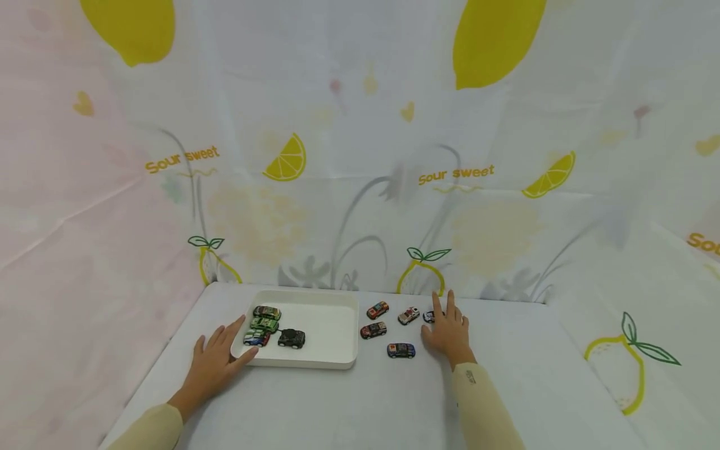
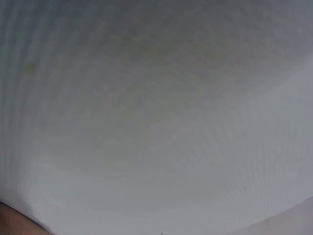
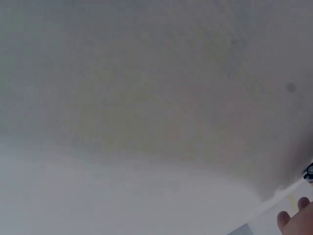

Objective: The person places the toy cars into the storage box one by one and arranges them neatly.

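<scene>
A white car (image 1: 429, 317), toy-sized, was partly covered by the index finger of a right hand (image 1: 450, 334), above the thumb tip. The right fingers were stretched out and parted; no firm hold was shown, and whether the car was touched could not be told. To the left of those fingers, a beige car (image 1: 409, 315), an orange car (image 1: 377, 310), a dark red car (image 1: 374, 330) and a blue car (image 1: 401, 350) were spread across the table (image 1: 394, 406). Farther left, the near left corner of a white tray (image 1: 332, 362) was flanked by the straight, spread fingers of a left hand (image 1: 214, 362), with nothing gripped. Just right of these fingers, four more toy cars (image 1: 291, 339) were held inside the tray. The white car was judged light, stiff, sturdy and a little slippery, best pinched low by its long sides, between thumb and index finger, lest it be rolled away on its wheels.
</scene>
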A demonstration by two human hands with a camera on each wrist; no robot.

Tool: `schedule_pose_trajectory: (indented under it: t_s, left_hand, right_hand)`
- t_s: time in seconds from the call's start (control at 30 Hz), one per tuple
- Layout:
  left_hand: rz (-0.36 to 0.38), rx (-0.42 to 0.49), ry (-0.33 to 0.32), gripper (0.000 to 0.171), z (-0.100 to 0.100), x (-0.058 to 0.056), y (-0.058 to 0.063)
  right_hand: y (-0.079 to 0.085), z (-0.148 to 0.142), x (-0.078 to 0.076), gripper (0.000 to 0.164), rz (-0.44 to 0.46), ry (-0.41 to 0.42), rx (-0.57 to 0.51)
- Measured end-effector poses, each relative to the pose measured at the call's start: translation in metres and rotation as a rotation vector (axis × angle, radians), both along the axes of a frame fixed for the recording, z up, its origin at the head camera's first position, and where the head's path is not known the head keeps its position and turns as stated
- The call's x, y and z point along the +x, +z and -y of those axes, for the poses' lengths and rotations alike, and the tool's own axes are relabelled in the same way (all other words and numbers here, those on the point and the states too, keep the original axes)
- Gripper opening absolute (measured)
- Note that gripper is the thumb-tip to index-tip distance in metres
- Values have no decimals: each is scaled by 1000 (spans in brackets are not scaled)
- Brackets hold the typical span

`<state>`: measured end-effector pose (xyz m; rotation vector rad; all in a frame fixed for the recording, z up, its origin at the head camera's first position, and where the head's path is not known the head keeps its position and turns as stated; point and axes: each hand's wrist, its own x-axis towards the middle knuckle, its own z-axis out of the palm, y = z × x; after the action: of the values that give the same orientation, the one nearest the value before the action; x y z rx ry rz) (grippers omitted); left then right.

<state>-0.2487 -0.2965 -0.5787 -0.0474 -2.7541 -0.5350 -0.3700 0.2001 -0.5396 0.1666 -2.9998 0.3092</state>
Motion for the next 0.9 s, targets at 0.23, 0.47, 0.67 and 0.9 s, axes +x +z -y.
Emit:
schedule_pose_trajectory:
  t_s: [0.23, 0.47, 0.67, 0.9]
  left_hand:
    - [-4, -10, 4, 81, -2, 1, 2]
    - [-1, -22, 1, 82, -2, 1, 2]
    - [19, -26, 8, 83, 0, 3, 1]
    - [-1, -29, 17, 83, -2, 0, 3]
  right_hand:
    - [-6, 2, -4, 76, 79, -36, -43]
    - [-10, 3, -12, 73, 119, -37, -99]
    - [-6, 5, -9, 58, 177, -47, -84]
    - [13, 5, -11, 49, 175, -28, -33]
